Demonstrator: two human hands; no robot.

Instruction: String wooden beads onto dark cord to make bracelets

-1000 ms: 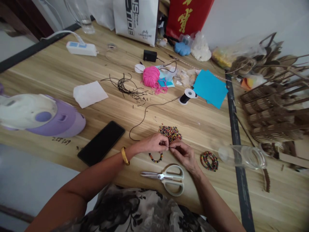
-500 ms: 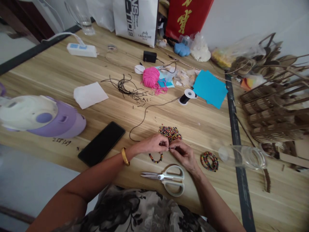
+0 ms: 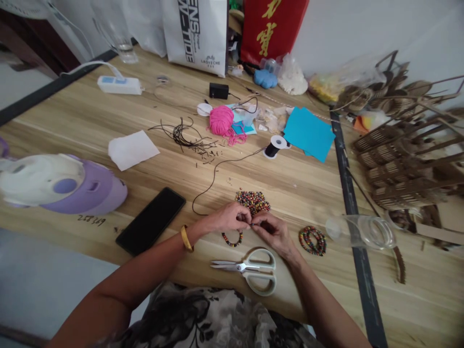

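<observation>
Just below mid-frame, the left hand [image 3: 232,217] and right hand [image 3: 275,234] are pinched nearly closed at the fingertips over some tiny dark piece [image 3: 252,224], maybe bead or cord; can't tell who's got what. Beaded strand [image 3: 232,239] sits right below the left one. If that pinch slips, beads could slide off any unknotted end. Also, bead pile's [image 3: 253,200] just above the fingers, so one clumsy nudge might scatter it across the counter [image 3: 163,169].

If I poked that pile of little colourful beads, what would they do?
The bead pile would probably spread apart, since the beads look loose. Some might roll, because they look small and roundish. They'd likely slide easily too, as the wooden table looks smooth.
</observation>
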